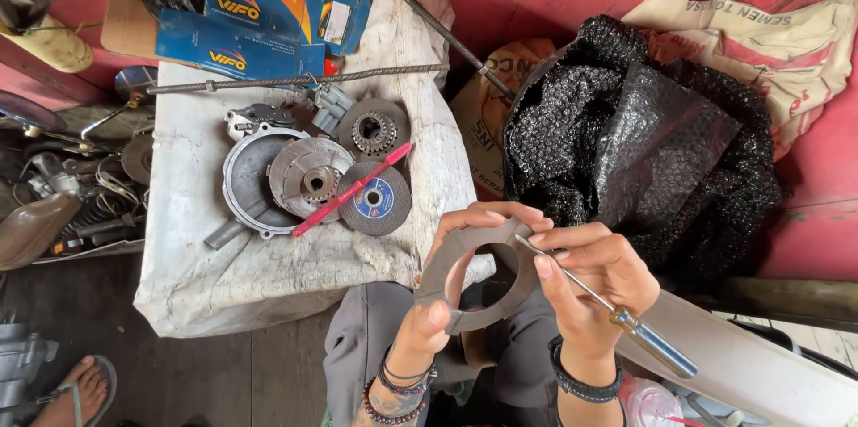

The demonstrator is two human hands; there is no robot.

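My left hand point(435, 306) grips the grey ring plate point(474, 280) at its 7 o'clock edge, fingers closed on the rim; the plate sits at frame centre-bottom, above my lap. My right hand point(590, 280) pinches the screwdriver point(608, 306). Its long axis runs from 4 o'clock, handle, to 10 o'clock, tip resting on the ring's 2 o'clock rim.
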